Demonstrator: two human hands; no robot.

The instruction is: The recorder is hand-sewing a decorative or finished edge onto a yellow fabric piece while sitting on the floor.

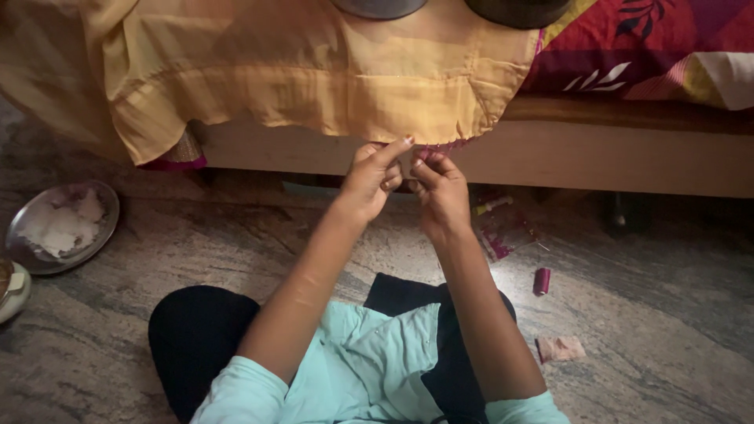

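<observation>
A yellow-orange cloth (pixel 314 71) with a magenta border hangs over the edge of a wooden bed (pixel 613 157). My left hand (pixel 373 177) and my right hand (pixel 440 188) meet at the cloth's lower hem, just below its magenta trim (pixel 444 147). The left index finger points up against the hem while the other fingers pinch. My right fingers are closed together close to the left hand, pinching something too small to make out. I sit on the stone floor, with my knees and a light teal top in view below.
A steel plate (pixel 61 228) with white bits lies on the floor at left, a small white container (pixel 12 290) beside it. A magenta thread spool (pixel 542 280), a small packet (pixel 559 348) and sewing bits (pixel 503 228) lie at right. Two dark pots (pixel 518 11) stand on the bed.
</observation>
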